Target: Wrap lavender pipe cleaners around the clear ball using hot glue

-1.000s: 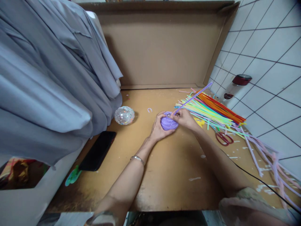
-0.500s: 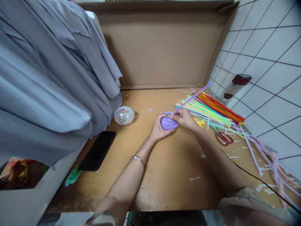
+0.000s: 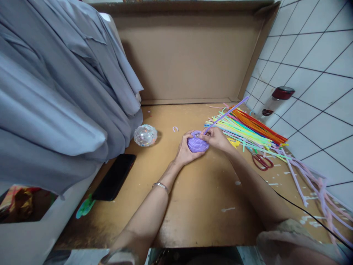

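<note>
A round purple coil (image 3: 197, 144) of fuzzy stem is held above the middle of the table, with a small opening at its top. My left hand (image 3: 185, 149) wraps round its left side and underside. At its upper right, my right hand (image 3: 215, 137) pinches a purple pipe cleaner (image 3: 227, 115) close to the opening. The free length of that stem points up and right, over a pile of coloured stems. My fingertips hide where stem and coil meet.
A clear ball (image 3: 145, 135) and a black phone (image 3: 114, 177) lie on the left. Coloured pipe cleaners (image 3: 245, 127), red-handled scissors (image 3: 263, 162) and a lidded jar (image 3: 277, 102) are on the right. A small pink curl (image 3: 175, 129) lies behind the hands; cardboard (image 3: 193, 55) stands at the back.
The purple coil has tilted slightly in my left hand, so more of its top opening shows. My right hand has hardly moved.
</note>
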The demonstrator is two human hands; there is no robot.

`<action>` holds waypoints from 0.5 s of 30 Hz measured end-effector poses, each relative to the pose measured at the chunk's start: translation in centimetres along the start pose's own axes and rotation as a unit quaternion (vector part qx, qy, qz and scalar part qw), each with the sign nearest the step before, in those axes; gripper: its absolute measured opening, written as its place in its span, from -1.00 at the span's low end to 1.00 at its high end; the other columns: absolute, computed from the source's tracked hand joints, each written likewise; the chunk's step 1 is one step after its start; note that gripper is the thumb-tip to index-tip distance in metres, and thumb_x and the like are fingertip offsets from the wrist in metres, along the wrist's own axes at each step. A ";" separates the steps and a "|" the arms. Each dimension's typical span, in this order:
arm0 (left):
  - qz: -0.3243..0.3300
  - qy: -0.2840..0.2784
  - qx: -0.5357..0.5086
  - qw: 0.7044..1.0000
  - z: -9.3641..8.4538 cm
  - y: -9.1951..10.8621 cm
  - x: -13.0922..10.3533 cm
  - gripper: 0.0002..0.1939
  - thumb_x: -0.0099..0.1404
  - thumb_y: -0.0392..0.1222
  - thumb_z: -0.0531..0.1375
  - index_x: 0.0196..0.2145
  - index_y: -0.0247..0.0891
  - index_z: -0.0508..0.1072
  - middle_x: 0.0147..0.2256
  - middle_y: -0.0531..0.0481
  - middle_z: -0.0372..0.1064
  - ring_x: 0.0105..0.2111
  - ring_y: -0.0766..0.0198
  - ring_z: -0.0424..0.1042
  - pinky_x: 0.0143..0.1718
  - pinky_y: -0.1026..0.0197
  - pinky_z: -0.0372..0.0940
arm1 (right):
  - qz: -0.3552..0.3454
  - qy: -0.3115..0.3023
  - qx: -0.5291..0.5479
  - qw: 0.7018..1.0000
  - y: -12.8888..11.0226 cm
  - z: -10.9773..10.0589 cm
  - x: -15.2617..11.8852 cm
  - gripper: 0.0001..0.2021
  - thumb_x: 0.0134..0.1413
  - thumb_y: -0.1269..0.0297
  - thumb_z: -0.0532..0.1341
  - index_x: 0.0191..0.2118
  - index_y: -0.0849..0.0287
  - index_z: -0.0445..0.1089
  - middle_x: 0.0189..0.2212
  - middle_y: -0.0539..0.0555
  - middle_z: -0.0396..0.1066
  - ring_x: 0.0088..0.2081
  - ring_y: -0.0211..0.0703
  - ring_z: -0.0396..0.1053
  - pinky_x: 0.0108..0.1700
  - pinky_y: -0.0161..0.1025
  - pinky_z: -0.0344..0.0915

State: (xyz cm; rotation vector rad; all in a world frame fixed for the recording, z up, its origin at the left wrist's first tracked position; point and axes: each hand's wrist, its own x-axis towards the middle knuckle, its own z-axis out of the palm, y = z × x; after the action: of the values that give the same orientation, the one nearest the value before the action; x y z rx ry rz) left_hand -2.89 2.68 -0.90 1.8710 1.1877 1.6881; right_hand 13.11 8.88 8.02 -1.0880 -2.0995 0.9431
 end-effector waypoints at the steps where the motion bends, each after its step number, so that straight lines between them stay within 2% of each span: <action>1: -0.002 -0.001 -0.001 1.000 0.0 0.0 0.0 -0.20 -0.04 0.02 0.50 0.01 -0.07 0.13 0.21 -0.19 0.21 0.24 -0.05 0.33 0.25 -0.28 0.25 | -0.001 -0.001 0.001 1.000 0.0 0.0 0.0 -0.72 -0.09 0.04 0.30 -0.45 0.20 0.48 -0.63 -0.06 0.28 -0.55 -0.29 0.18 -0.50 -0.33 0.06; 9: -0.002 -0.001 -0.014 1.000 0.1 -0.1 0.0 -0.22 -0.03 0.03 0.49 0.00 -0.07 0.14 0.20 -0.20 0.21 0.24 -0.05 0.33 0.25 -0.29 0.25 | 0.008 0.002 -0.008 1.000 0.1 0.0 0.1 -0.68 -0.09 -0.01 0.29 -0.45 0.20 0.47 -0.63 -0.05 0.26 -0.55 -0.28 0.15 -0.48 -0.31 0.06; 15: -0.007 -0.003 -0.004 1.000 0.0 0.0 0.1 -0.22 -0.04 0.04 0.49 0.00 -0.07 0.15 0.21 -0.19 0.22 0.24 -0.06 0.33 0.26 -0.30 0.25 | 0.013 -0.010 0.000 1.000 0.0 -0.1 0.0 -0.71 -0.10 0.02 0.31 -0.46 0.19 0.45 -0.63 -0.07 0.26 -0.55 -0.29 0.14 -0.48 -0.31 0.07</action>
State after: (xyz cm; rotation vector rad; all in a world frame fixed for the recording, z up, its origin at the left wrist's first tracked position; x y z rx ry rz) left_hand -2.85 2.71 -0.85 1.8578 1.1878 1.6761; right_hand 13.20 8.95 8.11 -1.1140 -2.1050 0.9699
